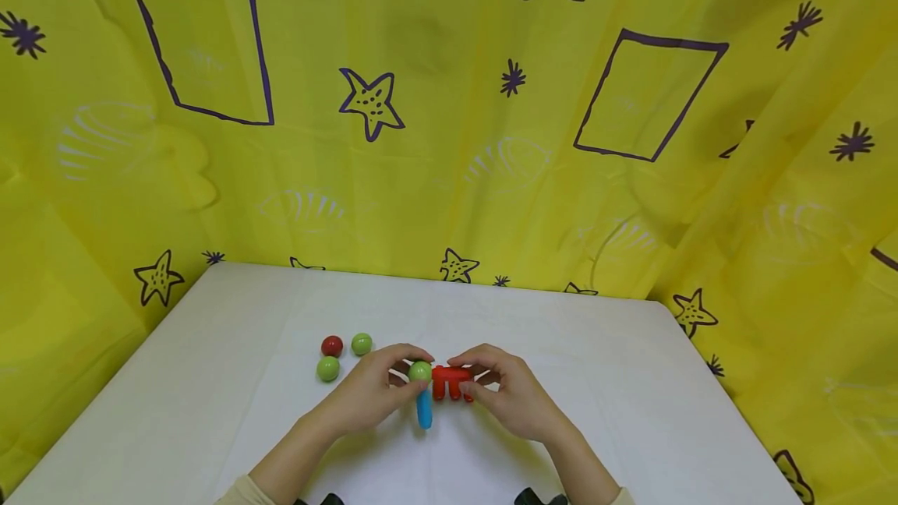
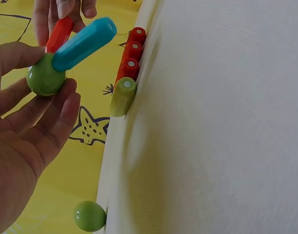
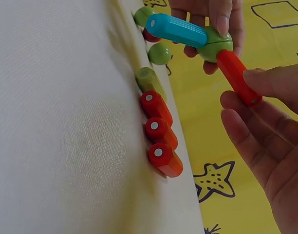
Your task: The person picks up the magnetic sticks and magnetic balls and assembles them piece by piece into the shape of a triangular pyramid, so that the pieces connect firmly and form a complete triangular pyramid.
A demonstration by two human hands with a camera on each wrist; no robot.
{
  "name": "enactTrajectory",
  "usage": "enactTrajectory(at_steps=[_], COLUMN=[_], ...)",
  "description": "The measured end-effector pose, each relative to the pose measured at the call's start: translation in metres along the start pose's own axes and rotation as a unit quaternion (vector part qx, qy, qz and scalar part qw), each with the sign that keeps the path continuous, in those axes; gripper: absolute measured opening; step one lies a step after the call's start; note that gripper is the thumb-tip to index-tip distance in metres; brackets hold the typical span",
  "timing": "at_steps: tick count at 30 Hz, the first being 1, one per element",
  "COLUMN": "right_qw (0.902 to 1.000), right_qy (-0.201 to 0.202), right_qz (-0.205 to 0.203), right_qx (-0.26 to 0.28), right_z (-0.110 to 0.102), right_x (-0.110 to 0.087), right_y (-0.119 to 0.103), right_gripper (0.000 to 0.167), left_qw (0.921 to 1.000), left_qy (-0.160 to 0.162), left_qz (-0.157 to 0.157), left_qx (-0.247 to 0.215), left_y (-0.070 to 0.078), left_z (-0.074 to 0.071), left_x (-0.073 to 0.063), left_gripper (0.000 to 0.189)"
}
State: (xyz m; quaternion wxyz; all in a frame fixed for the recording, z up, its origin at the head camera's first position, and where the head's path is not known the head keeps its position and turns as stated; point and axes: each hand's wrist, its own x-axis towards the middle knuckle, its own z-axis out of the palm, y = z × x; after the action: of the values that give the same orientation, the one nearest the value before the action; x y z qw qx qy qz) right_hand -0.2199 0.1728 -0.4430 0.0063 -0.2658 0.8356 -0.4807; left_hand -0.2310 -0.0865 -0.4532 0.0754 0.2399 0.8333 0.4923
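Between thumb and fingers my left hand (image 1: 370,390) holds a shiny green ball (image 1: 420,371). From the ball a blue rod (image 1: 424,410) sticks out toward me in the head view. A red rod (image 3: 232,73) also meets the ball, at an angle to the blue one. My right hand (image 1: 510,394) pinches that red rod near its far end. In the right wrist view, three more red rods (image 3: 157,110) and a yellow-green rod (image 3: 151,82) lie side by side on the table, with round pale spots on their ends.
A red ball (image 1: 332,346) and two green balls (image 1: 327,369) sit on the white table (image 1: 210,380), left of my left hand. A yellow patterned curtain (image 1: 435,178) stands around the table's back and sides. Dark objects (image 1: 540,497) show at the bottom edge.
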Motion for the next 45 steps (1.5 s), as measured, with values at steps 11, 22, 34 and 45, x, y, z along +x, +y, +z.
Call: enactTrajectory(at_steps=[11, 22, 34, 45], right_qw=[0.9997, 0.9982, 0.9934, 0.9953], right_qy=[-0.017, -0.043, -0.077, -0.060], right_qz=[-0.008, 0.024, -0.041, -0.029], right_qx=[0.013, 0.034, 0.073, 0.071], right_z=[0.003, 0.008, 0.017, 0.022], right_x=[-0.001, 0.000, -0.001, 0.000], right_y=[0.002, 0.002, 0.000, 0.003], right_gripper=[0.031, 0.042, 0.052, 0.041], left_qw=[0.9991, 0.9966, 0.9947, 0.9884], left_qy=[0.042, 0.075, 0.059, 0.057], left_qz=[-0.003, 0.002, 0.019, -0.009], left_qx=[-0.002, -0.035, -0.082, -0.140], left_y=[0.001, 0.005, 0.009, 0.007], left_z=[0.001, 0.006, 0.013, 0.017], left_x=[0.002, 0.001, -0.001, 0.001], left_gripper=[0.032, 0.033, 0.041, 0.034])
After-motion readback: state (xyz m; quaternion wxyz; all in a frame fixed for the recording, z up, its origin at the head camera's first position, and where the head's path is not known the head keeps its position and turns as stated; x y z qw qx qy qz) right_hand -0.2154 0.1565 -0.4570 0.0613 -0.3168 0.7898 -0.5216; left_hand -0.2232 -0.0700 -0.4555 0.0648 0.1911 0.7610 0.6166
